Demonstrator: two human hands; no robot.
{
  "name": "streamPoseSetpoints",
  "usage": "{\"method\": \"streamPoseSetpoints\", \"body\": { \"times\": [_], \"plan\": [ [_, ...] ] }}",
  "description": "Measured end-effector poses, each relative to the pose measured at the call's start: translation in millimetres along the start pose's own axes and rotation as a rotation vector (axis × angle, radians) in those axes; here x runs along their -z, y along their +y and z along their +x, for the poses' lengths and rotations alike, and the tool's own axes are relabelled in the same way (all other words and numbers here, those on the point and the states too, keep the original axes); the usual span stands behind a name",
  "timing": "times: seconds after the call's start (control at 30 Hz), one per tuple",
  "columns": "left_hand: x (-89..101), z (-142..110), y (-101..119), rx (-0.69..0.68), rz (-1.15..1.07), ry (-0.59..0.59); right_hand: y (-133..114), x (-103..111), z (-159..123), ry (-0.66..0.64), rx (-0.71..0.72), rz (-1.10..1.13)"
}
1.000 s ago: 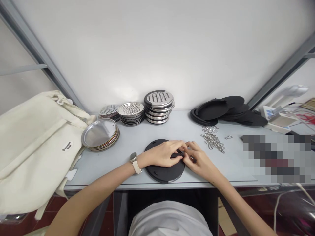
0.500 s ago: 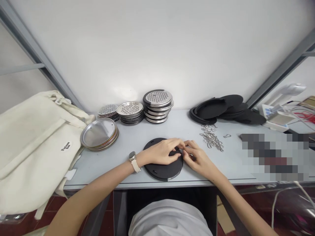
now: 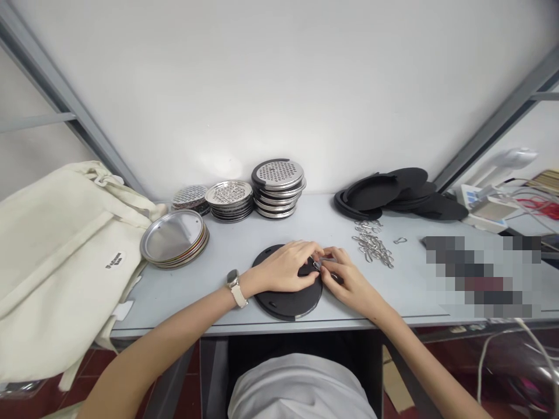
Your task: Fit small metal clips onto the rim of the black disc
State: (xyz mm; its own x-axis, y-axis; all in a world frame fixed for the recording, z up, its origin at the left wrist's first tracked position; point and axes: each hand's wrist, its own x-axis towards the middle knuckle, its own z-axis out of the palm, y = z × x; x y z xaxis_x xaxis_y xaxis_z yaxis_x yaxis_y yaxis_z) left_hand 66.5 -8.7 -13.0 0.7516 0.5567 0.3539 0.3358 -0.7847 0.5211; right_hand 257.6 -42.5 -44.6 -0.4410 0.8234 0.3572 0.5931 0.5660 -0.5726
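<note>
A flat black round disc (image 3: 283,299) with small slots and a thin silvery strip at its front edge lies near the table's front. Across it rests my left hand (image 3: 288,269), thumb and fingers closed around its right rim. There my right hand (image 3: 347,279) meets it, the fingertips pinching a small metal spring clip (image 3: 317,265). My fingers hide most of that clip and the part of the rim it touches. A heap of similar metal clips (image 3: 373,249) lies beyond my right hand, with a single clip (image 3: 400,240) apart from it.
Stacked perforated metal discs (image 3: 279,174) and patterned discs (image 3: 229,194) stand by the wall. Plain metal lids (image 3: 172,235) are piled at left, beside a cream bag (image 3: 65,250). Black discs and rings (image 3: 371,192) lie at the back right, near a white power strip (image 3: 484,215).
My fingertips have shifted slightly at the disc's right rim, and more of the metal clip shows between them. The whole view has drifted a little; the disc stays in place.
</note>
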Motion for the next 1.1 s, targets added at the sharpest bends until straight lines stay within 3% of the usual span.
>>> {"method": "streamPoseSetpoints", "body": {
  "times": [1.1],
  "plan": [
    [1.9, -0.7, -0.6, -0.066, -0.036, -0.017, 1.6, -1.4, 0.6, -0.007, -0.007, 0.010]
  ]
}}
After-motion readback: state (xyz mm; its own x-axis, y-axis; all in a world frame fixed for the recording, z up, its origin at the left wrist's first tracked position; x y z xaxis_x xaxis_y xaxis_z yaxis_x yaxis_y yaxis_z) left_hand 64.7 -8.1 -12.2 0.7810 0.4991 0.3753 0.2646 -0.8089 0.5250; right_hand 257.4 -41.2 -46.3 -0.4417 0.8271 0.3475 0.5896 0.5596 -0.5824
